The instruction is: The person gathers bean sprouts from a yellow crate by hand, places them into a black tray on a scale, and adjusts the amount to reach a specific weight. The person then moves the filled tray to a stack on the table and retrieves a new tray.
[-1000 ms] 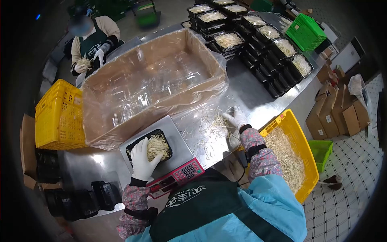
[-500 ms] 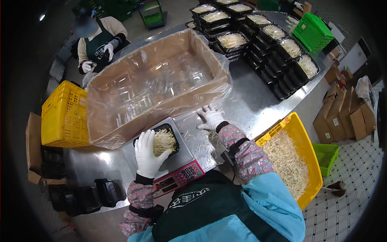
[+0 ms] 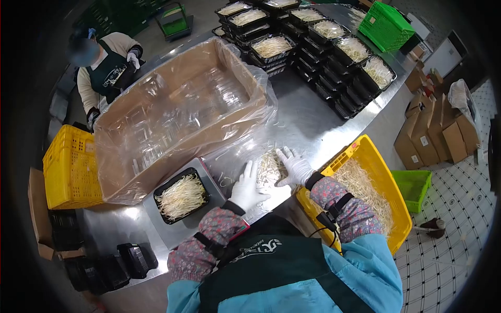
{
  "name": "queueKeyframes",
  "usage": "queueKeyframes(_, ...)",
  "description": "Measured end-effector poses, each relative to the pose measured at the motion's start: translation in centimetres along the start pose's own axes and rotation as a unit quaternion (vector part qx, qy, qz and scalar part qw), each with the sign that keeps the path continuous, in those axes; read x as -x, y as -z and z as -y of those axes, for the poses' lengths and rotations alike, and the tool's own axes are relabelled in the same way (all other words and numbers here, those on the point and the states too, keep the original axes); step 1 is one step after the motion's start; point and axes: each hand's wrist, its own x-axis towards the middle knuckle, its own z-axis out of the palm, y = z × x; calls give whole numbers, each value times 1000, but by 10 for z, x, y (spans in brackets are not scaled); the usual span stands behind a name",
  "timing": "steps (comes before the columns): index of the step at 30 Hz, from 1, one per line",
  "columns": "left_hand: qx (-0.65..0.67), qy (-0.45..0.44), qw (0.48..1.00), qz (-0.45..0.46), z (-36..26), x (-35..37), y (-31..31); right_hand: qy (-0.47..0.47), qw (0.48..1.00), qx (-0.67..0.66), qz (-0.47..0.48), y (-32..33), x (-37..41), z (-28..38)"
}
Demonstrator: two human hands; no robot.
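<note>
My left hand [image 3: 249, 189], in a white glove, is at the left edge of a small pile of bean sprouts [image 3: 269, 168] on the metal table. On the pile's right side is my right hand [image 3: 296, 168], also gloved. Both have their fingers apart and appear to touch the sprouts at the edges. Left of my left hand, a black tray filled with bean sprouts [image 3: 181, 198] sits on the flat pan of a scale [image 3: 162, 233]. My left sleeve hides most of the scale's red keypad.
A plastic-lined carton [image 3: 180, 151] holds clear lids. Stacked filled trays [image 3: 334, 78] stand at the back right. At my right is a yellow crate of sprouts [image 3: 402, 221]; empty black trays [image 3: 112, 268] lie front left. A co-worker [image 3: 107, 68] stands across the table.
My left hand has left the tray on the scale and moved right to the loose sprouts. My right hand has drawn nearer. The sprouts are now gathered into a pile; the view has shifted.
</note>
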Motion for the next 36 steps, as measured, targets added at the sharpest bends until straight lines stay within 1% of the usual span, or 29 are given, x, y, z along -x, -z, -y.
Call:
queueKeyframes(2, -83, 47, 994, 46, 3, -32, -16, -18, 1000, 10, 9, -4, 0, 13)
queueKeyframes(3, -93, 56, 993, 46, 6, -44, -22, -6, 999, 45, 5, -4, -2, 18)
queueKeyframes(5, -115, 75, 989, 48, 13, -61, -33, -24, 999, -30, -14, -9, -14, 5)
queueKeyframes(6, -96, 71, 992, 38, 25, -66, -43, -33, 997, -68, -23, -18, -21, -2)
queueKeyframes(7, -76, 67, 994, 28, 41, -69, -54, 8, 990, -86, -113, -41, -28, -21)
queueKeyframes(9, -59, 71, 995, -33, 54, -71, -65, -1, 986, -123, -114, -55, -36, -39)
queueKeyframes(10, -73, 63, 995, -17, 57, -70, -68, -5, 984, -139, -116, -57, -39, -45)
queueKeyframes(11, -87, 56, 995, -2, 59, -68, -70, -8, 980, -134, -150, -59, -40, -50)
queueKeyframes(13, -92, 33, 995, 24, 59, -63, -67, -44, 979, -164, -114, -45, -42, -60)
queueKeyframes(14, -65, -5, 998, -2, 58, -58, -67, -62, 977, -180, -96, -37, -45, -65)
queueKeyframes(15, -38, -42, 998, -29, 56, -54, -66, -90, 964, -236, -83, -31, -48, -69)
queueKeyframes(16, -10, -79, 995, -55, 52, -50, -63, -73, 960, -257, -82, -17, -44, -63)
queueKeyframes(18, 1, -101, 991, -92, 34, -47, -57, -38, 950, -299, -78, 2, -36, -46)
queueKeyframes(19, 5, -113, 987, -112, 28, -46, -55, -25, 960, -267, -82, -9, -45, -38)
queueKeyframes(20, 5, -108, 987, -121, 29, -45, -55, 10, 979, -186, -78, -11, -43, -30)
queueKeyframes(22, 4, -98, 985, -139, 32, -41, -56, 113, 978, -157, -75, -29, -45, -29)
queueKeyframes(25, 104, -49, 990, -76, 27, -11, -33, 106, 977, -137, -124, -31, -37, -20)
queueKeyframes(28, 219, -21, 975, -40, 10, 22, 0, 90, 990, -76, -75, -19, -22, 2)
queueKeyframes(29, 195, -2, 980, -31, -1, 33, 16, 115, 984, -14, -134, -33, -26, 3)
queueKeyframes(32, 239, -34, 967, -81, -1, 65, 36, 101, 985, -77, -115, -50, -37, 0)
queueKeyframes(33, 249, -37, 963, -95, -1, 77, 42, 108, 984, -60, -128, -60, -45, -5)
queueKeyframes(36, 315, -1, 941, -123, -3, 113, 69, 30, 986, -151, -56, -46, -47, -5)
